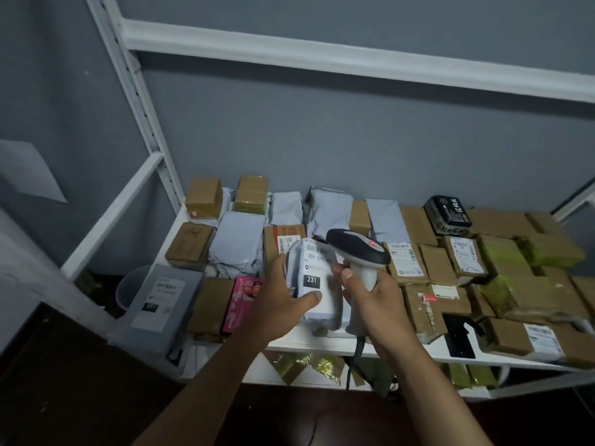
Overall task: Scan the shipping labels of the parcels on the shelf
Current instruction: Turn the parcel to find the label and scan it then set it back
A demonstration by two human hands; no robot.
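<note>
My left hand (pixel 280 300) grips a small grey mailer parcel (pixel 317 284), thumb across its lower front. Its white shipping label, marked 231, faces up. A barcode scanner (pixel 359 249) with a dark head and pale handle is held in my right hand (pixel 373 297). The scanner head sits just above and right of the parcel's label. Both are held over the front middle of the white shelf (pixel 322 344), which is packed with brown boxes and grey mailers.
A grey labelled parcel (pixel 159 297) overhangs the shelf's left end, with a pink box (pixel 243 300) beside it. Brown cartons (pixel 434 265) and green-wrapped boxes (pixel 505 252) fill the right side. The scanner cable (pixel 355 358) hangs down in front. A white upper rail (pixel 322 59) runs overhead.
</note>
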